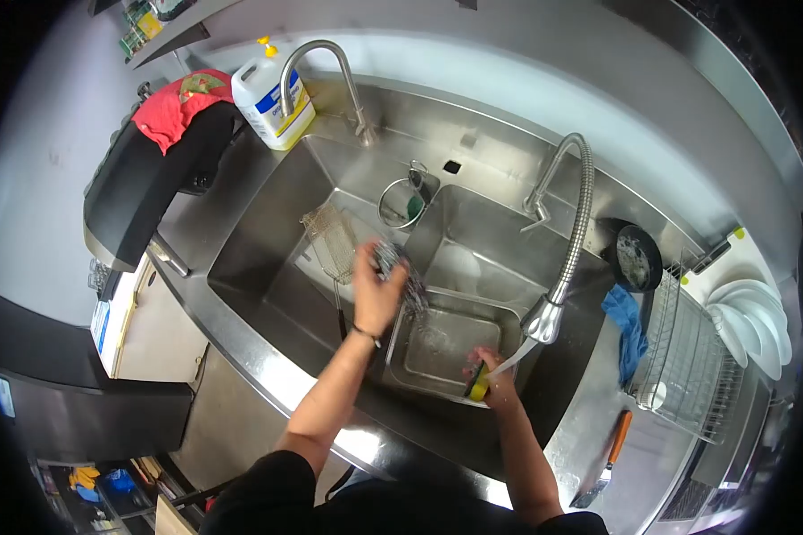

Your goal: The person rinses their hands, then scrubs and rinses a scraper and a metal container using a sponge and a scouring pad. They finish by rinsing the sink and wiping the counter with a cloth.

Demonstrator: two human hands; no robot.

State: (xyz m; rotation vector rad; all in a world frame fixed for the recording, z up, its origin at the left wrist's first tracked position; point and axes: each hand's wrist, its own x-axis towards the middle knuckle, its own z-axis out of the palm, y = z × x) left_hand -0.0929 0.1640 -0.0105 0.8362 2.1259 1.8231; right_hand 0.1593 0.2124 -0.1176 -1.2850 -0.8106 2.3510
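My left hand [379, 285] is closed on a shiny, dark, blurred metal piece [400, 272] above the divider between the two basins. My right hand [500, 383] grips a yellow and dark green sponge [479, 387] over the right basin, and water streams down beside it from the spray tap [544, 319]. Under both hands a rectangular metal pan [401, 357] sits in the right basin. A wire mesh basket [328, 241] with a long handle lies in the left basin, just left of my left hand. Behind it, a round strainer [393, 207] rests near the divider.
A soap jug [272, 102] stands behind the left basin, near the curved tap [348, 80]. On the right are a black pan [635, 259], a blue cloth [627, 330], a dish rack [687, 357] with plates [754, 321], and an orange-handled scraper [617, 441].
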